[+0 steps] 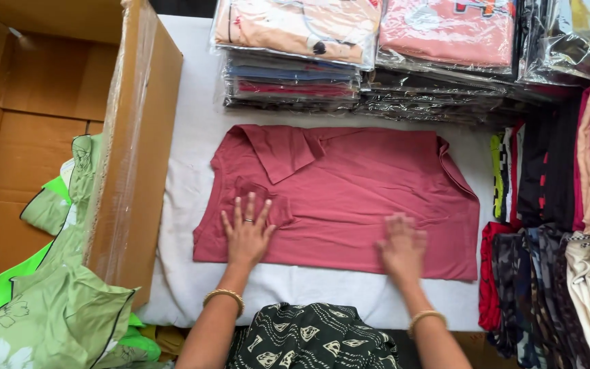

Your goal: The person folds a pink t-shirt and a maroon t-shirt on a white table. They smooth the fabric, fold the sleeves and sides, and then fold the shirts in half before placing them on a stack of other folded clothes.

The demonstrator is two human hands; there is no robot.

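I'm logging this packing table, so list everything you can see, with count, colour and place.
shirt: one, dusty red, spread flat on the middle of the table
table cover: one, white, under the shirt
bagged garments: several stacks, mixed colours in clear plastic, far edge
folded clothes: many, mixed colours, stacked at right
cardboard box: one, brown, open, at left
green fabric: several pieces, light and bright green, spilling from the box
bangles: two, gold, one per wrist
ring: one, on a left finger
left hand: flat on the shirt, fingers spread
right hand: flat on the shirt, blurred
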